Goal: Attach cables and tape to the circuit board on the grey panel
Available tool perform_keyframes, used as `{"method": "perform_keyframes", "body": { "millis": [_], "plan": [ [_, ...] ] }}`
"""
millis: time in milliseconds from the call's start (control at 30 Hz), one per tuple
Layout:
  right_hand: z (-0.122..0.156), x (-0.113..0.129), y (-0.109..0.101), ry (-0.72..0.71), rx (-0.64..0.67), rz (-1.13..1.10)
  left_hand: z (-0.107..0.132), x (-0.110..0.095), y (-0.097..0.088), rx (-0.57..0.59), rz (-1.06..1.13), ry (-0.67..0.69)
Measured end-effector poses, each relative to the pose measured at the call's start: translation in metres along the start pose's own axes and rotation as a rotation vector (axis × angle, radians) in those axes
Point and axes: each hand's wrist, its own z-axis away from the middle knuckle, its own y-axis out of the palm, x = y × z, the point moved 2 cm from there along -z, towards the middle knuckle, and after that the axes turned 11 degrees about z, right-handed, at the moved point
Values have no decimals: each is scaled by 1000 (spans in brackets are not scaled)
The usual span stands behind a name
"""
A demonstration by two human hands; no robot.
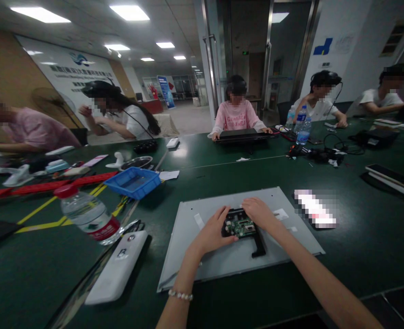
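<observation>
A flat grey metal panel point(229, 260) lies on the dark green table in front of me. A small green circuit board point(240, 226) in a black bracket sits on its middle. My left hand point(213, 232) rests at the board's left edge, fingers curled against it. My right hand point(259, 213) lies over the board's upper right corner, fingers bent down onto it. Both hands touch the board; whether either one grips it is unclear.
A water bottle point(87, 214) lies tipped at the left, beside a white oblong device point(118, 267) and a blue plastic tray point(133, 182). A red strip point(34, 187) crosses the far left. Several seated people work round the table, with a laptop point(242, 135), bottles and cables.
</observation>
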Motion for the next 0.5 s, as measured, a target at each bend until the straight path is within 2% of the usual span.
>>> {"method": "perform_keyframes", "body": {
  "millis": [233,500],
  "plan": [
    [2,1,-3,-22,86,16,1,2,1,4,-20,-5],
    [4,0,1,-13,73,2,0,2,1,0,-12,5]
  ]
}}
